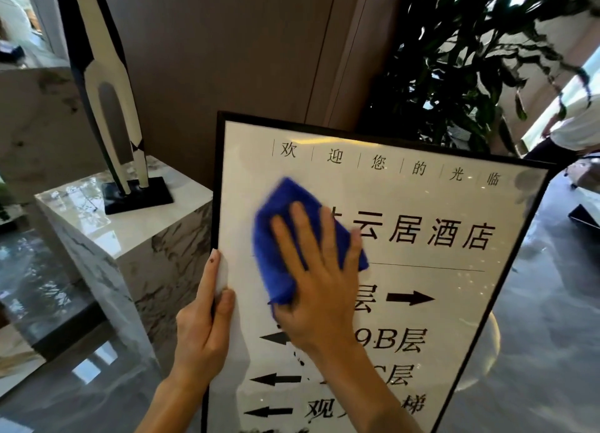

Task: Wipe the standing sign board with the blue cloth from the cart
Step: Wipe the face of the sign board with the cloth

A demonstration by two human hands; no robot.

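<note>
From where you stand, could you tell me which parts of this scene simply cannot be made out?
All in the head view:
- Sign board text: the blue cloth and right hand cover several characters.
- The board's base and stand: cut off by the bottom edge.
- Board's left frame: partly hidden by the left hand.
- The cart: not in view.
- Person at the right edge: mostly cut off.

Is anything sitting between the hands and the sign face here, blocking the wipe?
Nothing visible blocks it. The right hand presses the blue cloth flat against the sign board, and the left hand grips the board's left edge. The rest of the glossy face is bare.
</note>
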